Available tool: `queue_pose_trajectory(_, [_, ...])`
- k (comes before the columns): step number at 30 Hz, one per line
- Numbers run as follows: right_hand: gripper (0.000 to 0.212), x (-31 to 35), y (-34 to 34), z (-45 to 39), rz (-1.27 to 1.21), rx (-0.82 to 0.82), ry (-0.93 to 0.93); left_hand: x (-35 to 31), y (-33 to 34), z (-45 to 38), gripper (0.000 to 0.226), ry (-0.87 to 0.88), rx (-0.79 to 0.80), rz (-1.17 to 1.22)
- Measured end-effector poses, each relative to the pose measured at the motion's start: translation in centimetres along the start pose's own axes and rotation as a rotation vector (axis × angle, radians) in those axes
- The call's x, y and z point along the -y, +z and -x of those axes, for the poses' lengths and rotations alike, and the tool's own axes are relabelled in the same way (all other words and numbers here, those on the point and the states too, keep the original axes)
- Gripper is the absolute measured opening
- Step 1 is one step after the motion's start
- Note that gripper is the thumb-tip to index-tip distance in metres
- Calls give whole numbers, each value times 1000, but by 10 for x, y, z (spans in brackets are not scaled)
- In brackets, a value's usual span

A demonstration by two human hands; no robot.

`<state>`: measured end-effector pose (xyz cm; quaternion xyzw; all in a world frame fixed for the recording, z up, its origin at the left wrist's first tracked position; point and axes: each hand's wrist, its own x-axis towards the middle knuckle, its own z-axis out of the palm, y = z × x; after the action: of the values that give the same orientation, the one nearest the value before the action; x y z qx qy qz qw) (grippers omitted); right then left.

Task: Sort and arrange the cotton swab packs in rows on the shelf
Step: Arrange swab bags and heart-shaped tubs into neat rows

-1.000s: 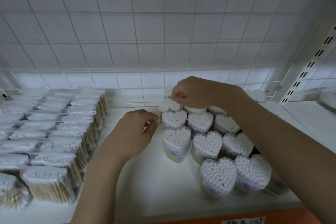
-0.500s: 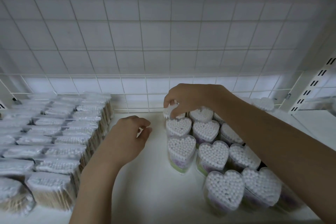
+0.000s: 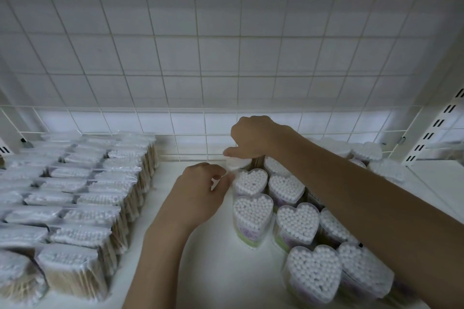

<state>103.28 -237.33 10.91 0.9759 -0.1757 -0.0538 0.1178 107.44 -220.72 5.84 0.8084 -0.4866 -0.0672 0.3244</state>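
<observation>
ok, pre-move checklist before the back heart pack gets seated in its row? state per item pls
1. Right hand holds the back pack: ok, thumb and fingers pinch its top.
2. Left hand steadies it: ok, fingertips pinch at the pack's left edge.
3. Back pack upright: cannot tell, the hands cover most of it.
4. Neighbouring heart pack stands upright: ok, directly in front in the same column.
5. Clearance to the wire grid behind: cannot tell, the right hand hides the gap.
6. Bagged swab packs at left out of the way: ok, bare shelf lies between them and the hearts.
</observation>
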Motion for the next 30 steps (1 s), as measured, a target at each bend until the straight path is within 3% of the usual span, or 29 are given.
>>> queue_pose_trajectory(6, [48, -9, -4, 1, -80, -39, 33, 6, 5, -2, 31, -59, 24, -28])
queue_pose_trajectory(8, [30, -15, -6, 4, -200, 17, -27, 11, 3, -1, 29, -76, 19, -49])
queue_pose_trajectory(12, [29, -19, -5, 9, -300, 140, -105, 15, 1, -2, 27, -101, -11, -61])
queue_pose_trajectory(19, [33, -34, -8, 17, -300, -16, -20, 0, -11, -31, 34, -12, -45, -111])
queue_pose_trajectory(24, [29, -48, -3, 23, -284, 12, 52, -24, -14, -69, 61, -53, 198, -248])
queue_pose_trajectory(30, [32, -51, 6, 22, -252, -11, 18, -35, 0, -89, 58, -107, 364, -418])
